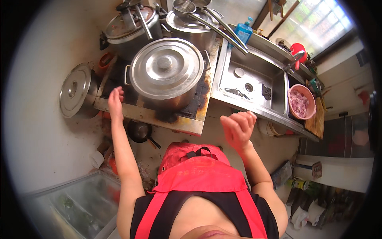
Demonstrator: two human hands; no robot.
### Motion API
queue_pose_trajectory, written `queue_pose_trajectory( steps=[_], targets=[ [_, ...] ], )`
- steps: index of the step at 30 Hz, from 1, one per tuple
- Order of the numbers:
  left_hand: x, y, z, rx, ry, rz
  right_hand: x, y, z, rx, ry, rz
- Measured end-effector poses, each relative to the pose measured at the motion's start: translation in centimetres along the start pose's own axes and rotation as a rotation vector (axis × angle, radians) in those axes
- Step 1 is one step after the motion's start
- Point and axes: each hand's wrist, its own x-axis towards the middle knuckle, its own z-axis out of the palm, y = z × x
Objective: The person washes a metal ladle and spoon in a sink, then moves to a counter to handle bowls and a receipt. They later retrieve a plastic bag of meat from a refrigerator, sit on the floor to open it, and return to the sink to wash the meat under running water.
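Note:
My left hand [115, 100] is held over the front left corner of the stove [149, 118], with nothing visible in it. A large lidded stainless steel stockpot [167, 68] stands on the stove, to the right of that hand. My right hand [238, 127] is raised in front of the gap between stove and sink, its fingers curled in. Whether anything lies inside that fist cannot be seen. The steel sink [250, 80] beyond it holds a small round white object and dark scraps near the drain. A pink basket of raw meat [301, 101] sits at the sink's right end.
A pressure cooker [131, 30] and another lidded pot [191, 27] with long-handled ladles stand at the back. Another lidded pot [76, 89] is by the left wall. A blue pump bottle [243, 31] stands behind the sink. A frying pan [139, 131] lies low before the stove.

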Motion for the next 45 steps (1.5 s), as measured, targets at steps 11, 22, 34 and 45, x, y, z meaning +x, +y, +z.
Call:
queue_pose_trajectory(
  steps=[11, 22, 34, 45],
  targets=[
    [4.7, 0.9, 0.9, -0.409, -0.318, -0.343, -10.9, -2.5, -3.5, -0.17, -0.183, 0.571],
    [4.5, -0.4, 0.9, -0.296, -0.264, -0.309, -10.6, -2.4, -2.8, -0.059, -0.261, 0.513],
    [-3.7, -6.6, 0.7, -0.072, -0.25, -0.446, -17.9, -3.6, -3.6, 0.016, -0.733, 0.753],
    [-18.7, -6.2, 11.3, 0.325, -1.135, -0.558, -22.2, -3.9, -5.8, 0.093, -1.074, 0.999]
  ],
)
